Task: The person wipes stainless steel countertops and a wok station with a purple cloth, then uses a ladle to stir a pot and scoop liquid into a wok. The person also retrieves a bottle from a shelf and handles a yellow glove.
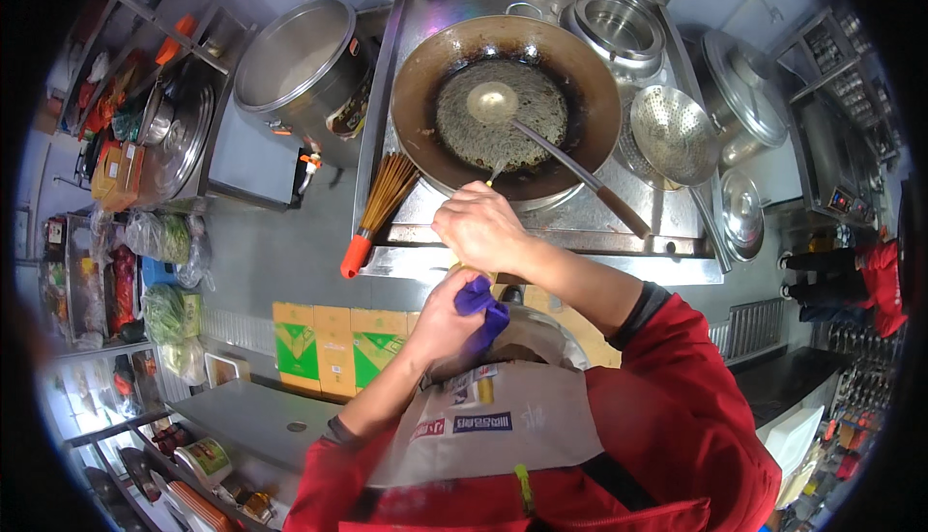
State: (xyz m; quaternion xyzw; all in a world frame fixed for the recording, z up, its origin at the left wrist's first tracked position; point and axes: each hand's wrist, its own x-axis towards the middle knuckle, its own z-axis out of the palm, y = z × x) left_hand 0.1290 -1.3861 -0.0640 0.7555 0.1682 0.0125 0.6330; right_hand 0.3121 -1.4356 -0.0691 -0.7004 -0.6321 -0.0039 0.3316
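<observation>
A large brown wok (411, 97) sits on the steel stove, with liquid at its bottom. A ladle (493, 103) lies in it, its wooden-ended handle across the near right rim. At the near rim, my right hand (483, 227) is closed round a thin yellow tube-like thing, mostly hidden by my fingers. A clear stream seems to leave its tip into the wok. Just below, my left hand (447, 317) is closed round a purple cloth (486, 321), close to the lower part of the yellow thing. Whether it also grips that is hidden.
A bamboo wok brush (385, 199) with a red end lies left of the wok. On the right are a perforated skimmer (672, 134) and a lidded pot (744, 87). A tall stockpot (300, 58) stands at left. Another person (875, 286) is at far right.
</observation>
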